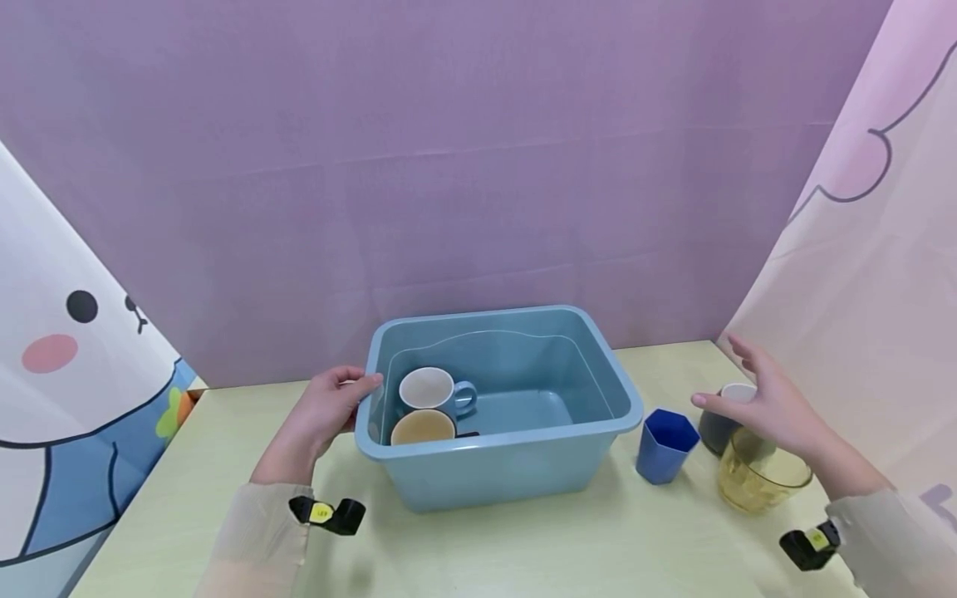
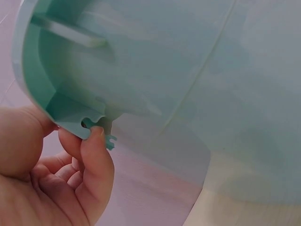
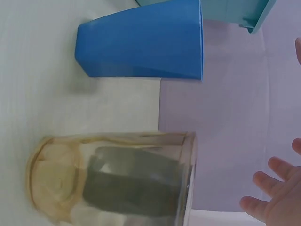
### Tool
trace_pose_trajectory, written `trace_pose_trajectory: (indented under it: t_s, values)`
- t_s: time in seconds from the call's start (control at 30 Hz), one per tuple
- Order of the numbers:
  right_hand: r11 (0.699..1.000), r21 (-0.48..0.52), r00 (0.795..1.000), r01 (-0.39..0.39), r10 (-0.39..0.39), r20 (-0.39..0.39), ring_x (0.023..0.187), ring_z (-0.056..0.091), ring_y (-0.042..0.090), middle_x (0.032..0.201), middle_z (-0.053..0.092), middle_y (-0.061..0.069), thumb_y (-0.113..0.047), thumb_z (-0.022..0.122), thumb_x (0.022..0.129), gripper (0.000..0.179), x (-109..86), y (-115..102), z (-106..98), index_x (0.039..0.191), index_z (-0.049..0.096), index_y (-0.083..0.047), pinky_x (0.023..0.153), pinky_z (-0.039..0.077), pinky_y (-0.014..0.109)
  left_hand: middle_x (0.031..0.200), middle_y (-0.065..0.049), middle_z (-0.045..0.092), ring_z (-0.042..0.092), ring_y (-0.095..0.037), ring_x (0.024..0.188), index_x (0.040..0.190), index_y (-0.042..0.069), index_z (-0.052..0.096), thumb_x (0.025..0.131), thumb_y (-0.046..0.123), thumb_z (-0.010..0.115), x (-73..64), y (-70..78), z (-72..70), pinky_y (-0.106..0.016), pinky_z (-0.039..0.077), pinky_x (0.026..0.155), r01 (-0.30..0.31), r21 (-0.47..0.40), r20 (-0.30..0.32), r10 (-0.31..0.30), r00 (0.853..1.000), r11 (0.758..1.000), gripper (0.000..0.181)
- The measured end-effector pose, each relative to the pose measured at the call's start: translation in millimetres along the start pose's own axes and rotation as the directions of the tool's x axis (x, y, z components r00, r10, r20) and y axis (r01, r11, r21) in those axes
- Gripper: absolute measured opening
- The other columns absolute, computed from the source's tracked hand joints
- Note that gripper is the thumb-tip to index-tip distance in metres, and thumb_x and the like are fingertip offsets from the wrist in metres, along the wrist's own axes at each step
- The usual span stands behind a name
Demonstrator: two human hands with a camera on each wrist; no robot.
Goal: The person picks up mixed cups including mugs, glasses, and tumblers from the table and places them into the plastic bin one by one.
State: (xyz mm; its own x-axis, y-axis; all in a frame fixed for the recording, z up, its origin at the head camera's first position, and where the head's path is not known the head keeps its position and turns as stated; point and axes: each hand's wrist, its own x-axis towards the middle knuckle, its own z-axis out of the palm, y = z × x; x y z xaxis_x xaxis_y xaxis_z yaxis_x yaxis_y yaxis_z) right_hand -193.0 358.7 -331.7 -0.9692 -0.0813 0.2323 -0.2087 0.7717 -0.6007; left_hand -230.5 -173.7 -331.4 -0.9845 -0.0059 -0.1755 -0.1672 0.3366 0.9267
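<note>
A light blue plastic basin [image 1: 493,469] stands on the table, and my left hand [image 1: 329,411] pinches its left rim between thumb and fingers. The left wrist view shows the fingertips [image 2: 96,136] under that rim. Inside the basin, at its left end, are a blue mug [image 1: 428,389] with a white inside and a cup with a tan inside [image 1: 423,427]. My right hand [image 1: 770,407] hovers with spread fingers over a dark grey cup [image 1: 718,428] with a pale inside, holding nothing. Just below it stands a clear amber glass [image 1: 758,482]; the grey cup shows through it in the right wrist view.
A blue hexagonal cup [image 1: 661,453] stands between the basin and the grey cup. Behind the table hangs a purple cloth [image 1: 478,183]. Printed cloths border it, with a cartoon figure [image 1: 67,365] on the left and a pale pink one [image 1: 882,316] on the right.
</note>
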Motion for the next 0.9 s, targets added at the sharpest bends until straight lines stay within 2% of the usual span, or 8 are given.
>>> trace_pose_trajectory:
  t_s: [0.57,0.9]
  values:
    - [1.0,0.007,0.997,-0.021,0.021,-0.068,0.128,0.021,0.06,0.151,0.012,0.033,-0.032,0.073,0.081,0.101,-9.6,23.0,4.5,0.152,0.006,-0.006,0.09,0.024,0.074,0.106,-0.015,0.061,0.062,-0.018,0.077,0.126,0.003,0.05,0.092,0.041,0.057,0.8,-4.2,-1.6,-0.03,0.056,0.072,-0.006,0.005,-0.006,0.006,1.0,1.0,0.051]
    - [0.999,-0.026,0.995,-0.034,0.031,-0.091,0.133,0.014,0.059,0.148,0.013,0.038,-0.034,0.073,0.081,0.102,-12.6,38.7,1.3,0.15,0.007,0.0,0.096,0.018,0.074,0.105,-0.014,0.061,0.062,-0.018,0.077,0.126,0.003,0.05,0.093,0.04,0.057,1.5,-4.0,-0.9,-0.03,0.056,0.072,-0.011,0.002,-0.003,0.011,1.0,1.0,0.05]
